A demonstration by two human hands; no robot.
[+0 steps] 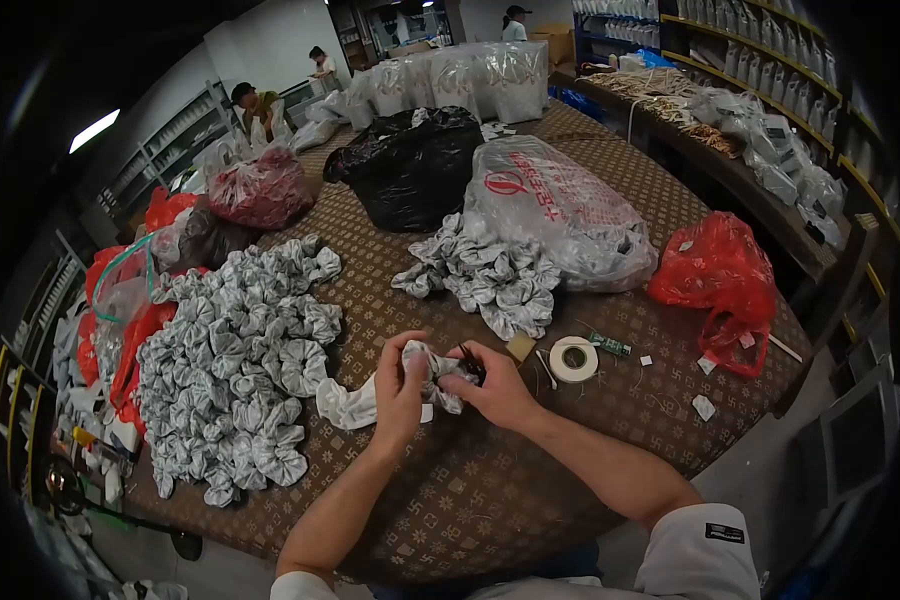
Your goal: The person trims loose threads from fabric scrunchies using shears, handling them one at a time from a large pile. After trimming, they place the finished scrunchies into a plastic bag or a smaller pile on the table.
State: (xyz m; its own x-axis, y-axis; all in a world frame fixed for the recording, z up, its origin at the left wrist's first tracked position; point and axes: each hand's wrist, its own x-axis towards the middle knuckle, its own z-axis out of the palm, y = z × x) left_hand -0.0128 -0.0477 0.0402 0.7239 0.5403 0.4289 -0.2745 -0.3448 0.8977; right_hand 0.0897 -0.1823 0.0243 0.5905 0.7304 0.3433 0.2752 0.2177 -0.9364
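My left hand (400,392) has its fingers closed round one side of a pale grey-white scrunched fabric piece (425,362). The other side of this piece is pinched in my right hand (495,385), where something small and dark also shows between the fingers, too small to make out. A loose pale fabric strip (348,405) lies on the table just left of my left hand. Further left spreads a big heap of gathered grey-white fabric rings (235,365). Beyond my hands sits a smaller pile of similar rings (485,272), at the mouth of a clear plastic bag with red print (560,215).
On the patterned brown table (450,500), a tape roll (573,359), a green tube (610,345) and a tan block (520,346) lie right of my hands. Around stand a red bag (720,265), a black bag (410,165) and clear bags (455,85). Several people are in the background.
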